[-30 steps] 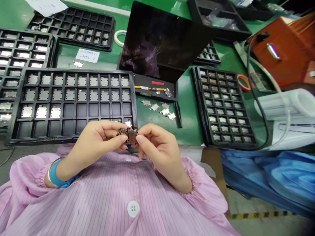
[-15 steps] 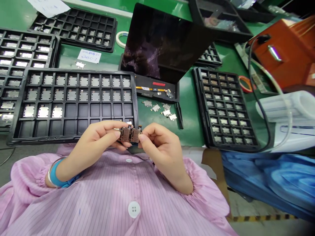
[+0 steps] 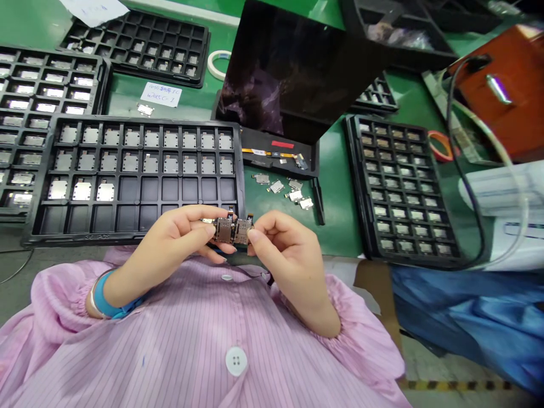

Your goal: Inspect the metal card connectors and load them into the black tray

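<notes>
Two small metal modules with short ribbon tabs are held side by side in front of my chest. My left hand (image 3: 187,235) is closed on the left module (image 3: 224,229), thumb on top and fingers beneath. Between the thumb and fingers of my right hand (image 3: 283,243) is the edge of the right module (image 3: 242,231). Whether the two modules are joined, I cannot tell. Just beyond my hands lies a black compartment tray (image 3: 136,225); its two far rows and part of the third hold similar silver modules.
Several loose modules (image 3: 293,195) and black tweezers (image 3: 318,201) lie right of the tray. A dark panel (image 3: 293,68) leans over a black box with an orange flex cable (image 3: 267,153). Another filled tray (image 3: 403,192) stands at right, near a cable (image 3: 461,170) and an orange-red box (image 3: 505,96).
The whole view has shifted slightly, so the bench things appear a little further right. Both hands keep their grip on the modules, which look barely changed.
</notes>
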